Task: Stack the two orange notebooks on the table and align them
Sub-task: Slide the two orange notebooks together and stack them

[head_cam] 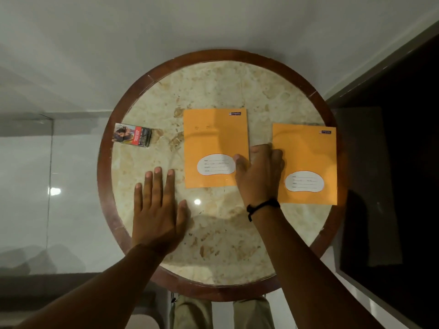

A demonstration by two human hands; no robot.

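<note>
Two orange notebooks lie flat, side by side, on a round marble table [213, 245] with a dark wooden rim. The left notebook [213, 138] is near the table's middle. The right notebook [308, 157] reaches the right rim. Each has a white label near its lower edge. My right hand [260, 172] rests between them, its thumb on the left notebook's right edge and its fingers at the right notebook's left edge; whether it grips either one I cannot tell. My left hand [158, 210] lies flat on the marble to the left of the notebooks, fingers spread, holding nothing.
A small printed box [131, 135] lies at the table's left side. A glass panel [26, 186] stands to the left, and a dark surface [403, 162] is to the right. My legs [221, 314] show below the table's near rim.
</note>
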